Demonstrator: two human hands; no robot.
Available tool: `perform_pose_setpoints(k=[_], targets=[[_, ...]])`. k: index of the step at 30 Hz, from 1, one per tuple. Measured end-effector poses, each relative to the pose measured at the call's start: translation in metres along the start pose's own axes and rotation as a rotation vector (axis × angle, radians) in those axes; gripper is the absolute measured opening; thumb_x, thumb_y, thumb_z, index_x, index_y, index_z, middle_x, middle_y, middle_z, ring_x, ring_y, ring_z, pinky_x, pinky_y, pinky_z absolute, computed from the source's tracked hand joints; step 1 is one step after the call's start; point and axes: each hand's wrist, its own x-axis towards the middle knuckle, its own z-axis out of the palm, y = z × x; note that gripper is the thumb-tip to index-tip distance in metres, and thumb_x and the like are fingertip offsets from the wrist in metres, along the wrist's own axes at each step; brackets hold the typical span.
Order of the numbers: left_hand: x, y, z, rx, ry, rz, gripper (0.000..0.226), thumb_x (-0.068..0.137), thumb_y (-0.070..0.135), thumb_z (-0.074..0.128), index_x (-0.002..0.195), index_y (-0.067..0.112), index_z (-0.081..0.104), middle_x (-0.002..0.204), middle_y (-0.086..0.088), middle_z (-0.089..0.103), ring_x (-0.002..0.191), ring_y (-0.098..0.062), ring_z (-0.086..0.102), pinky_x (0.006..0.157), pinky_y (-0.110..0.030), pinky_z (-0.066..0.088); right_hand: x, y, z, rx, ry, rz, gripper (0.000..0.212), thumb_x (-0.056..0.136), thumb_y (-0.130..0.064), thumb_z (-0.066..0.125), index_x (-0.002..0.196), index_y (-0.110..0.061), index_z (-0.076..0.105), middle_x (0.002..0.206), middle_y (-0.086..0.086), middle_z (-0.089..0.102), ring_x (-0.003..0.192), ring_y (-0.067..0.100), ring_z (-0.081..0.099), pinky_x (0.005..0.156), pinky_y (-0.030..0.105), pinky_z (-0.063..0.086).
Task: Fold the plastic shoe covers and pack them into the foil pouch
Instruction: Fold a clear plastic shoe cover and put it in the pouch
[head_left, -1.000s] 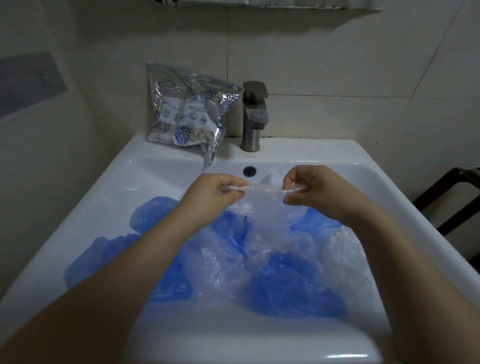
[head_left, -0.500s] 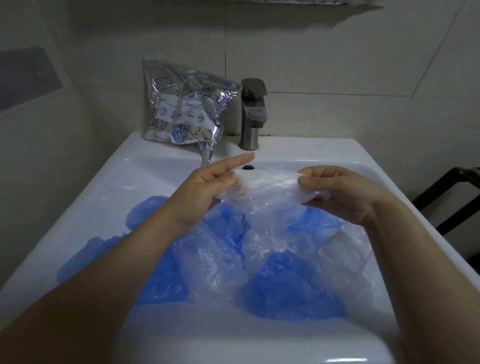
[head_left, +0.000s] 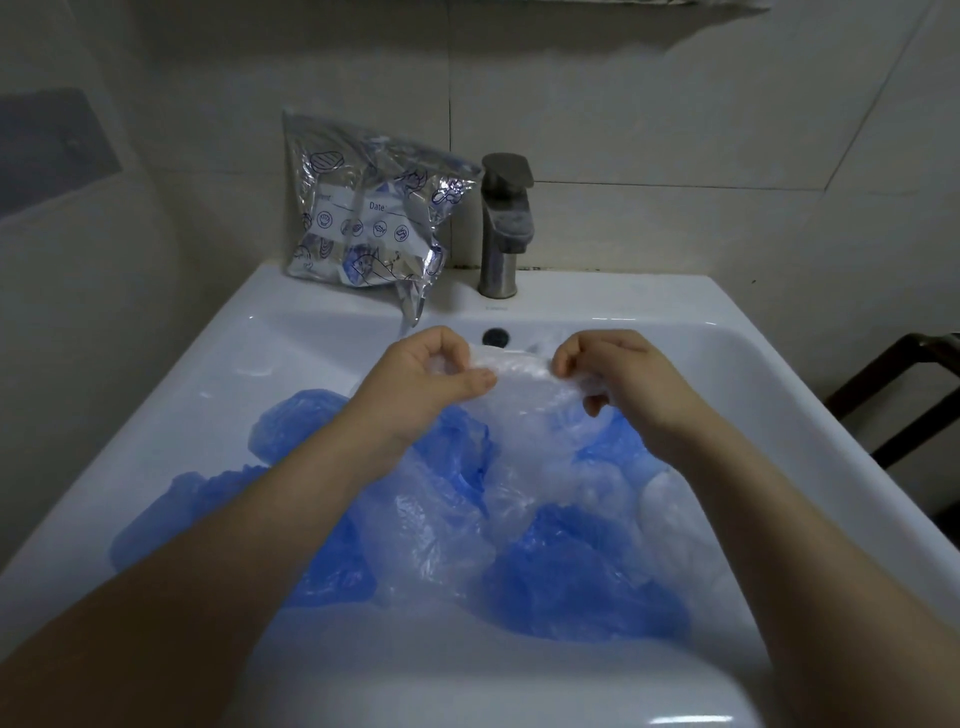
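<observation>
folding first clear shoe cover (head_left: 524, 384) above sink (head_left: 810, 415) — left hand (head_left: 431, 379) and right hand (head_left: 618, 374) pinch its edge, fingers curled. blue and clear covers (head_left: 582, 582) heaped below, unfolded. foil pouch (head_left: 369, 208) by tap (head_left: 506, 223) — most work left.

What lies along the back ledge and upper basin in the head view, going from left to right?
Foil pouch → left hand → overflow hole → faucet → right hand; both hands pinch one clear shoe cover stretched between them.
</observation>
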Motion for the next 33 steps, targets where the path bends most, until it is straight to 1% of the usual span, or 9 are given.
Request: perform_pose_setpoints(k=[3, 8, 13, 16, 19, 22, 27, 30, 33], targets=[[-0.002, 0.007, -0.002, -0.128, -0.086, -0.037, 0.027, 0.079, -0.008, 0.061, 0.072, 0.018, 0.056, 0.063, 0.011, 0.058, 0.060, -0.002, 0.056, 0.063, -0.013, 0.049, -0.004, -0.004, -0.006, -0.133, -0.018, -0.048, 0.017, 0.085, -0.024, 0.064, 0.078, -0.010, 0.061, 0.066, 0.000, 0.056, 0.050, 0.001, 0.046, 0.049, 0.015, 0.040], [-0.005, 0.014, -0.006, -0.120, -0.172, -0.017, 0.038, 0.081, -0.012, 0.057, 0.096, 0.021, 0.065, 0.076, 0.016, 0.071, 0.071, 0.003, 0.064, 0.070, -0.012, 0.052, -0.005, -0.007, -0.019, -0.249, -0.107, -0.080, 0.019, 0.078, -0.012, 0.072, 0.085, -0.022, 0.058, 0.067, -0.013, 0.060, 0.054, -0.002, 0.053, 0.054, 0.014, 0.046], [-0.002, 0.008, -0.010, 0.328, -0.128, 0.103, 0.037, 0.080, 0.000, 0.068, 0.089, 0.036, 0.067, 0.087, 0.018, 0.067, 0.077, 0.009, 0.060, 0.079, -0.010, 0.047, -0.005, -0.005, -0.020, -0.428, -0.083, -0.140, 0.013, 0.084, -0.016, 0.067, 0.081, -0.026, 0.059, 0.068, -0.014, 0.061, 0.056, -0.005, 0.055, 0.054, 0.005, 0.041], [-0.001, 0.008, -0.007, 0.476, -0.065, 0.206, 0.024, 0.082, 0.011, 0.068, 0.081, 0.034, 0.066, 0.086, 0.012, 0.060, 0.073, 0.005, 0.054, 0.071, -0.003, 0.038, -0.003, -0.002, -0.021, -0.426, -0.103, -0.116, 0.006, 0.086, -0.022, 0.063, 0.081, -0.023, 0.062, 0.064, -0.011, 0.060, 0.055, 0.001, 0.051, 0.055, 0.013, 0.042], [-0.001, 0.009, -0.013, 0.405, -0.099, 0.195, 0.018, 0.082, 0.014, 0.068, 0.073, 0.029, 0.064, 0.092, 0.014, 0.057, 0.082, 0.003, 0.053, 0.078, -0.003, 0.034, -0.001, 0.002, -0.028, -0.364, -0.134, -0.093, 0.008, 0.085, -0.020, 0.064, 0.077, -0.020, 0.065, 0.068, -0.006, 0.061, 0.064, 0.007, 0.053, 0.061, 0.020, 0.047], [-0.003, 0.009, -0.013, 0.240, -0.198, 0.083, 0.015, 0.086, 0.009, 0.061, 0.081, 0.022, 0.065, 0.077, 0.017, 0.063, 0.075, 0.007, 0.056, 0.078, -0.008, 0.041, 0.001, 0.008, -0.037, -0.340, -0.137, -0.060, 0.008, 0.084, -0.018, 0.066, 0.078, -0.021, 0.070, 0.079, -0.001, 0.070, 0.076, 0.017, 0.062, 0.075, 0.031, 0.052], [-0.003, 0.011, -0.012, 0.215, -0.226, 0.106, 0.037, 0.093, 0.002, 0.048, 0.104, 0.035, 0.061, 0.075, 0.016, 0.055, 0.073, 0.006, 0.053, 0.079, -0.005, 0.040, 0.003, 0.008, -0.033, -0.383, -0.154, -0.094, 0.008, 0.087, -0.008, 0.061, 0.087, -0.013, 0.067, 0.085, 0.007, 0.069, 0.077, 0.014, 0.064, 0.077, 0.023, 0.051], [-0.003, 0.009, -0.012, 0.266, -0.201, 0.065, 0.050, 0.091, -0.007, 0.040, 0.083, 0.032, 0.071, 0.085, 0.022, 0.068, 0.084, 0.010, 0.059, 0.081, -0.007, 0.043, 0.002, 0.006, -0.023, -0.367, -0.179, -0.115, 0.021, 0.090, -0.002, 0.053, 0.087, -0.021, 0.058, 0.079, 0.001, 0.062, 0.065, 0.005, 0.056, 0.063, 0.016, 0.048], [-0.001, 0.007, -0.006, 0.154, -0.107, -0.004, 0.040, 0.081, 0.001, 0.044, 0.059, 0.024, 0.068, 0.063, 0.014, 0.063, 0.063, 0.001, 0.054, 0.069, -0.015, 0.044, 0.001, 0.006, -0.015, -0.341, -0.173, -0.120, 0.025, 0.091, -0.001, 0.046, 0.086, -0.023, 0.054, 0.071, -0.001, 0.055, 0.058, -0.001, 0.048, 0.060, 0.014, 0.041]])
